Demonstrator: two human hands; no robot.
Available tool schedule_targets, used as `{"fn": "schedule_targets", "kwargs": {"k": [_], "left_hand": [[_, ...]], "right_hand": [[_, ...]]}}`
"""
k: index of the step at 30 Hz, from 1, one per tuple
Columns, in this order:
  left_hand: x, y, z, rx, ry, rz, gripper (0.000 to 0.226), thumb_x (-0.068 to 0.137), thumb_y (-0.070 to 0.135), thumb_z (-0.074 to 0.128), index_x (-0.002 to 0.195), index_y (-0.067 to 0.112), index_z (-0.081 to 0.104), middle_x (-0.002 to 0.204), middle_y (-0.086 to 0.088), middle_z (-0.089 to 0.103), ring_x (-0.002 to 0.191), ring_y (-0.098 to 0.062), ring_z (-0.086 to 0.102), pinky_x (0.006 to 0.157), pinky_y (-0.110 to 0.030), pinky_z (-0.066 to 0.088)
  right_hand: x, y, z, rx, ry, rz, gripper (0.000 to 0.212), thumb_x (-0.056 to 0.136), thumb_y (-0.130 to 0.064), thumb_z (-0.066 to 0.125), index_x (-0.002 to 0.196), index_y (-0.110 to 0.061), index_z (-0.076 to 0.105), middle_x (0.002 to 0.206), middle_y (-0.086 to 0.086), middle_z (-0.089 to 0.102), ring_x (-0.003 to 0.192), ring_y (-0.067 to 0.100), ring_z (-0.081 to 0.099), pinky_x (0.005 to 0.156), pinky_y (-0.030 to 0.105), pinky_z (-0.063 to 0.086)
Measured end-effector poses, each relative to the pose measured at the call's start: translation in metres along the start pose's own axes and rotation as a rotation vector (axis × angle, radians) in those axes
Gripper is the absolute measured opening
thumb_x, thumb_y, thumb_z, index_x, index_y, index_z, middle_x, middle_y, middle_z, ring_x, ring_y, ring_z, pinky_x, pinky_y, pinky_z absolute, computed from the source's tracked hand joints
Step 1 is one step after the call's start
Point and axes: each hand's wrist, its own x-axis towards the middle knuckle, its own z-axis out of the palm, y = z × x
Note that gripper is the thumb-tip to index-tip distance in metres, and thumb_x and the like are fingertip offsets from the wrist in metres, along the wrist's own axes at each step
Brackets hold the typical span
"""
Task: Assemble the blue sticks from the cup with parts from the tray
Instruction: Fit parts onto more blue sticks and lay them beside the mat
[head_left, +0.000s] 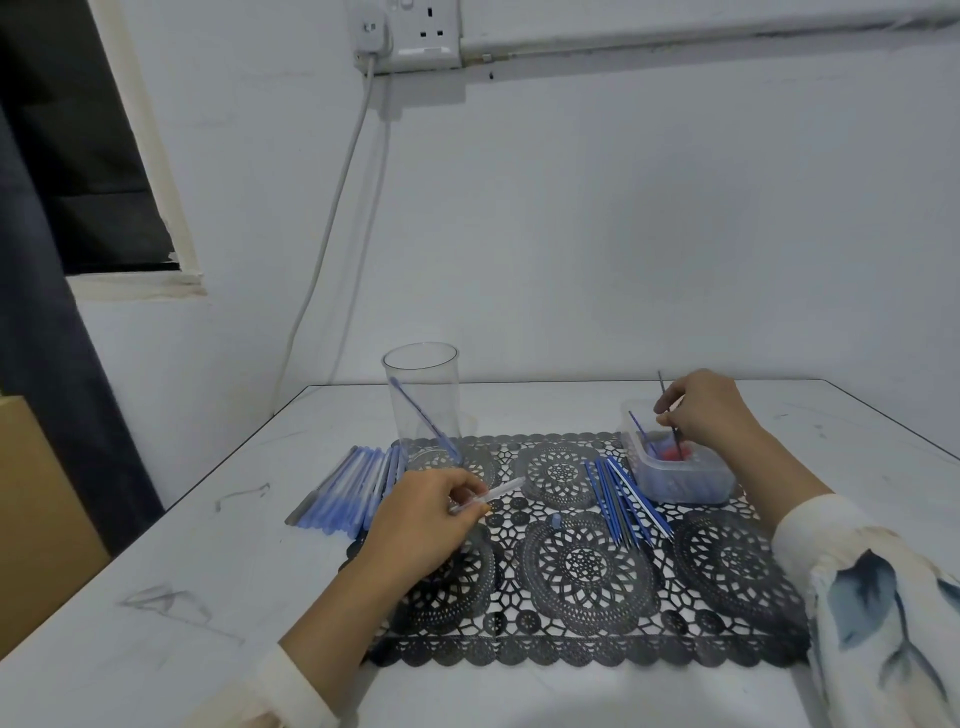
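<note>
A clear plastic cup (423, 395) stands at the mat's far left edge with one blue stick (422, 418) leaning inside it. My left hand (415, 519) pinches a clear pen barrel (491, 496) low over the mat. My right hand (701, 410) hovers over the clear tray (675, 486) at the far right and pinches a thin dark stick (669, 410) whose lower end dips into the tray. Red and blue small parts lie in the tray, along with another blue stick (640, 428).
A black lace mat (582, 566) covers the middle of the white table. A row of assembled blue pens (345, 491) lies left of the cup. Several loose blue sticks (623, 499) lie beside the tray. A small blue cap (555, 519) sits mid-mat. Wall and socket stand behind.
</note>
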Motion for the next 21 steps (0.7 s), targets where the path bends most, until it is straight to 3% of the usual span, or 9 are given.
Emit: {"fn": "schedule_targets", "kwargs": {"k": [3,7,10,13,17,21], "left_hand": [[0.000,0.001,0.000,0.000,0.005,0.000,0.021,0.085,0.032,0.064,0.106,0.030,0.066,0.083,0.018,0.063,0.070,0.005,0.054,0.069,-0.018,0.048],[0.000,0.000,0.000,-0.001,0.009,0.003,0.020,0.085,0.031,0.064,0.105,0.030,0.066,0.080,0.020,0.061,0.069,0.005,0.054,0.068,-0.017,0.049],[0.002,-0.002,0.001,-0.003,0.017,-0.007,0.019,0.085,0.032,0.064,0.104,0.031,0.066,0.079,0.020,0.061,0.069,0.006,0.053,0.063,-0.014,0.044],[0.003,-0.005,0.001,0.001,0.025,-0.014,0.017,0.085,0.033,0.063,0.102,0.033,0.066,0.079,0.019,0.063,0.068,0.004,0.055,0.062,-0.015,0.046],[0.004,-0.007,0.002,0.006,0.032,-0.024,0.015,0.085,0.036,0.063,0.099,0.033,0.066,0.079,0.019,0.064,0.070,0.003,0.057,0.065,-0.019,0.051],[0.004,-0.008,0.003,-0.002,0.060,-0.030,0.017,0.085,0.041,0.062,0.100,0.035,0.066,0.081,0.020,0.064,0.072,0.004,0.057,0.065,-0.018,0.050]], "right_hand": [[-0.002,-0.008,-0.004,0.087,0.031,-0.064,0.008,0.081,0.000,0.066,0.083,-0.004,0.072,0.072,0.009,0.066,0.064,0.022,0.062,0.069,0.025,0.048],[-0.009,-0.027,-0.006,0.161,0.054,-0.142,0.023,0.087,0.003,0.055,0.093,-0.009,0.073,0.078,0.003,0.065,0.073,0.015,0.061,0.056,0.010,0.041],[-0.019,-0.041,-0.005,0.177,0.057,-0.203,0.027,0.084,0.006,0.055,0.098,-0.009,0.073,0.093,0.008,0.071,0.085,0.015,0.062,0.073,0.009,0.039],[-0.034,-0.053,-0.003,0.161,0.048,-0.290,0.019,0.081,-0.005,0.068,0.099,-0.010,0.073,0.096,0.007,0.071,0.079,0.010,0.059,0.071,0.006,0.035],[-0.053,-0.064,0.007,0.026,0.079,-0.425,0.019,0.088,-0.019,0.062,0.101,-0.010,0.072,0.097,0.006,0.067,0.086,0.018,0.060,0.077,0.021,0.039],[-0.076,-0.060,0.027,-0.054,0.103,-0.634,0.020,0.090,-0.015,0.059,0.105,-0.009,0.070,0.099,0.005,0.062,0.088,0.023,0.059,0.078,0.033,0.046]]}}
